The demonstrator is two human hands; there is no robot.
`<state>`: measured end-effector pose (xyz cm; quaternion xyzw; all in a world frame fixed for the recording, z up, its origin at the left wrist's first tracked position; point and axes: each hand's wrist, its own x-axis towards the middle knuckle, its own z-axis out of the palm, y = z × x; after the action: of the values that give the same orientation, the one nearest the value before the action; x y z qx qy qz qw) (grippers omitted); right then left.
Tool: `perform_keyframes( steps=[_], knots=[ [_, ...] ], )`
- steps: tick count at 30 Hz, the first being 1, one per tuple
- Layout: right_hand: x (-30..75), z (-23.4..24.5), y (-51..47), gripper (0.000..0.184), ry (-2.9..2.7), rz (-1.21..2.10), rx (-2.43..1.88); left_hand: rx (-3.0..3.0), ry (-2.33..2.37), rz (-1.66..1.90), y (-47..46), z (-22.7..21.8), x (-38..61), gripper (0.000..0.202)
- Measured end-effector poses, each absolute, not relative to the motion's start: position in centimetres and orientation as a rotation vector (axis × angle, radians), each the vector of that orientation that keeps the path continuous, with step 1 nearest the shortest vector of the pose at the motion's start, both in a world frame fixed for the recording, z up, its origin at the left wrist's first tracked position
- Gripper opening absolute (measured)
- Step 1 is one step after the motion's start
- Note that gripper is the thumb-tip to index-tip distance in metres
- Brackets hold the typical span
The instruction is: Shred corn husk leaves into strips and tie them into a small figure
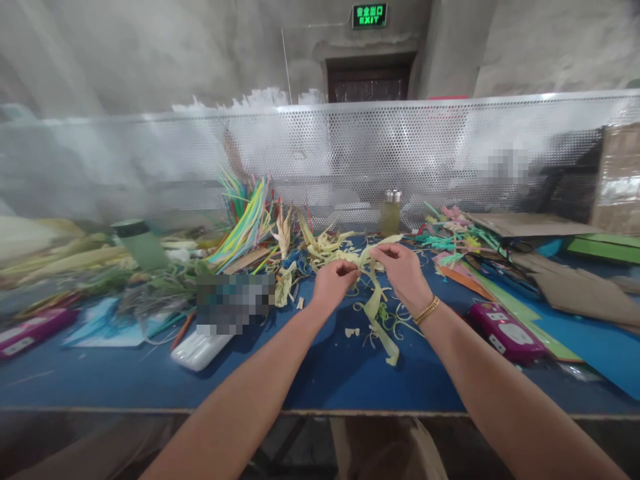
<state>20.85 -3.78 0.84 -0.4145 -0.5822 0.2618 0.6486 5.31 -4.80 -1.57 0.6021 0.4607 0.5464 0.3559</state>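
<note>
Both my hands work over the middle of a blue table (330, 373). My left hand (334, 281) is closed in a pinch on a pale yellow-green leaf strip (374, 303). My right hand (403, 270), with a gold bracelet at the wrist, is also closed on the same strip, close beside the left. The strip hangs down between them and curls onto the table. Behind the hands lies a heap of similar pale strips (327, 248).
A bundle of coloured strips (245, 223) leans at the back left, beside a green bottle (141, 245). A small jar (391, 212) stands by the perforated metal screen (350, 147). Pink cases (506, 331) (30, 330), a white case (200, 348) and cardboard sheets (575, 287) lie around.
</note>
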Motion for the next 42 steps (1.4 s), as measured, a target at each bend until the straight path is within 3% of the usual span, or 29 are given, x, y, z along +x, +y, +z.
perform_keyframes(
  steps=[4,6,11,25,33,38,42],
  knots=[
    [20.5,2.2,-5.8,0.015,-1.822,0.518,-0.723,1.262,1.050,1.427,-5.2,-1.0,5.5,0.019],
    [20.5,2.8,-6.5,0.020,-1.967,0.447,-0.694,1.173,0.979,1.455,-5.3,-0.9,5.5,0.020],
    [21.0,3.0,-6.5,0.038,-1.972,0.132,-0.734,1.116,0.965,1.525,-5.1,-1.0,5.6,0.017],
    [20.2,1.3,-5.7,0.022,-1.844,0.000,-0.888,1.173,0.968,1.578,-4.8,-1.1,5.8,0.014],
    [20.5,2.1,-5.9,0.020,-2.042,-0.384,-0.785,1.190,0.978,1.608,-4.8,-0.8,5.4,0.013],
    [19.6,2.1,-6.6,0.023,-2.113,-0.404,-0.812,1.088,0.901,1.660,-4.4,-0.9,4.9,0.019],
    [19.4,1.6,-6.6,0.022,-2.049,-0.206,-0.761,1.080,0.838,1.704,-4.4,-0.8,4.9,0.018]
  ],
)
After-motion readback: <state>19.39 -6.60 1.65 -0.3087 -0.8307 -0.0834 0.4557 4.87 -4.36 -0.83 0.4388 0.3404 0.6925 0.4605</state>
